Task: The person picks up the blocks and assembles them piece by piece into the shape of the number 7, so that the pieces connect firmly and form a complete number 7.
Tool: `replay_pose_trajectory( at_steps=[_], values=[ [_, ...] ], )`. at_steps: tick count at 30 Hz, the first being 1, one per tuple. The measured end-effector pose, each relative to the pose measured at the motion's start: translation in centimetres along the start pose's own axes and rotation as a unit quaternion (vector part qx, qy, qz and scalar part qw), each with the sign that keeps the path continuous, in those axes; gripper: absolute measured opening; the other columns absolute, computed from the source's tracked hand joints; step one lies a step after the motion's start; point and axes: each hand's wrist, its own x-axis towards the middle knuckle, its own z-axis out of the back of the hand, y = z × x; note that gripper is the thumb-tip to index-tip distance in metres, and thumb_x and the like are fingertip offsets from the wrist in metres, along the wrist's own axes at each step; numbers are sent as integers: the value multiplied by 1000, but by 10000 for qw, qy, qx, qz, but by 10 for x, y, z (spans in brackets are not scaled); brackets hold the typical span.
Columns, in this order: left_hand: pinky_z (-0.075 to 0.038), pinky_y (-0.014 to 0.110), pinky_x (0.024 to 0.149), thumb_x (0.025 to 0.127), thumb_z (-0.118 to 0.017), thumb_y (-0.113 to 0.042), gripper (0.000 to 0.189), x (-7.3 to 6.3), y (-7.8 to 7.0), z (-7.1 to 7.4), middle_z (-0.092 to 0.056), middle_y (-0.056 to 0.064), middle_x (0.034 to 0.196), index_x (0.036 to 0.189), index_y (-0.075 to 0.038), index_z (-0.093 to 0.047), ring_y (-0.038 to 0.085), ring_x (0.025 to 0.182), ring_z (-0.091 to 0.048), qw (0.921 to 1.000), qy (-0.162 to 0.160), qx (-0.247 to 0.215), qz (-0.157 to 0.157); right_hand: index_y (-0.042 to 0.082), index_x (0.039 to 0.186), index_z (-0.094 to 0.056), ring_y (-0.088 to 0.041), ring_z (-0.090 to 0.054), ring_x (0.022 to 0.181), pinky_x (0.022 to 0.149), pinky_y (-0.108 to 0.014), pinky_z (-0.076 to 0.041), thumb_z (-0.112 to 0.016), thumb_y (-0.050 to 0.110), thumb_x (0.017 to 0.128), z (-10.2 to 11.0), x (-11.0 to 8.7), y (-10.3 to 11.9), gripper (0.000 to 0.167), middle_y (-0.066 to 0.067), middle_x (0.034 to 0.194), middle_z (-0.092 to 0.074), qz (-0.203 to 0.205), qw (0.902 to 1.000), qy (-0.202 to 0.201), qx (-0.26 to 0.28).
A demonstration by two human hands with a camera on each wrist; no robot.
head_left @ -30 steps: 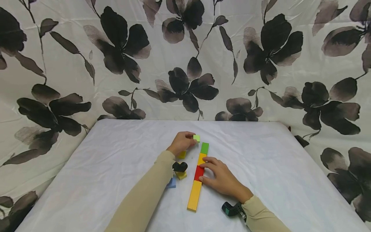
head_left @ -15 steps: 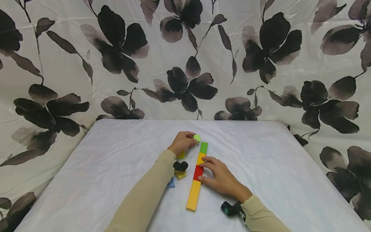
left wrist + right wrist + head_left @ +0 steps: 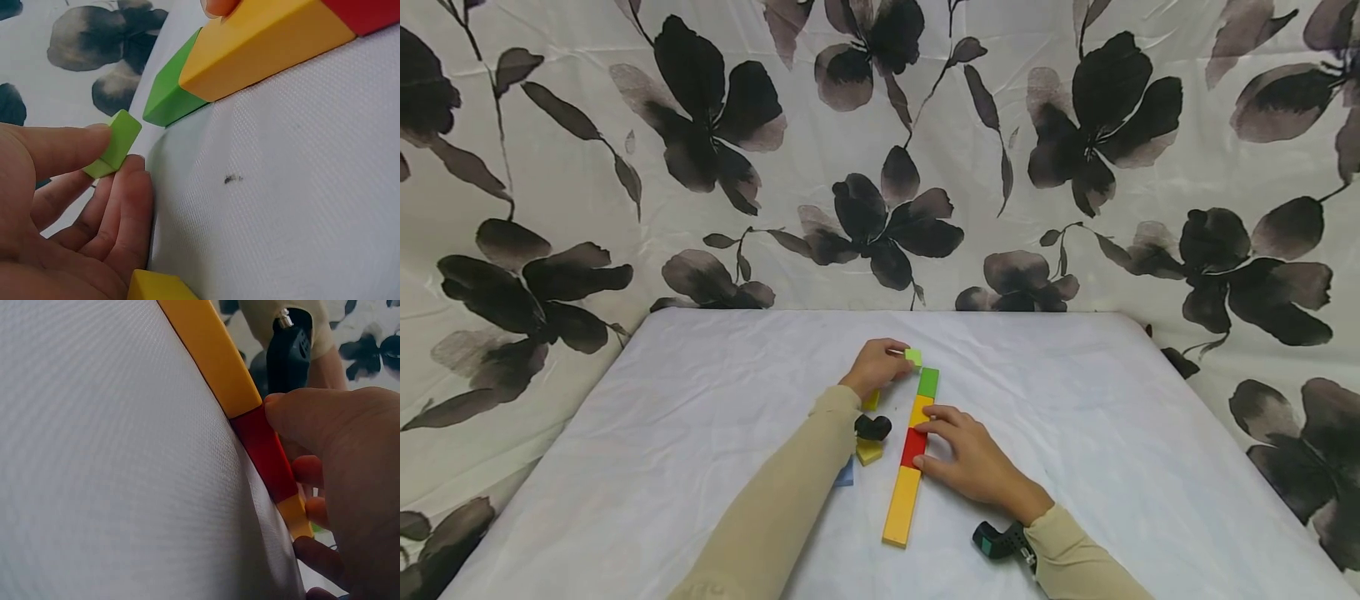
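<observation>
A small light green block is pinched between the thumb and fingers of my left hand, just left of the row's far end. In the left wrist view this light green block is apart from the darker green block. The row runs from that green block through a yellow block and a red block to a long yellow block nearest me. My right hand rests on the row from the right, its thumb on the red block and fingertips at the yellow one.
Left of the row lie a yellow block, another yellow piece and a blue block, partly hidden by my left arm. A white cloth covers the table. Behind it hangs a flower-patterned sheet.
My left hand has shifted slightly right with the light green block, closer to the green end of the row. The right hand has stayed on the row.
</observation>
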Motion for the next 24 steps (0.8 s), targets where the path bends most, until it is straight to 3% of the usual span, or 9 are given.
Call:
replay_pose_trajectory(
  at_steps=[8,15,24],
  values=[
    [-50,29,71,89,-77,-16,37,2,-1,-6,-66,6,105,124,-11,-69,19,82,-62,9996,-54,233,-142,22,128,-68,-25,-43,135,109,-52,-34,-75,40,90,1,-1,-1,43,-2,147,-48,105,9999,-6,40],
    [-51,30,75,89,-76,-18,37,4,-6,-9,-65,7,104,125,-10,-69,20,83,-62,9990,-163,407,8,21,128,-68,-25,-44,135,109,-52,-34,-75,39,90,0,-1,-2,43,-3,146,-49,227,9997,-49,-3],
    [-52,31,78,89,-77,-19,36,11,-8,-13,-65,7,103,123,-8,-70,20,84,-62,9960,-236,857,5,22,129,-67,-24,-43,135,109,-51,-35,-75,40,90,0,-1,-1,44,-1,147,-48,89,10000,-6,27]
  ],
)
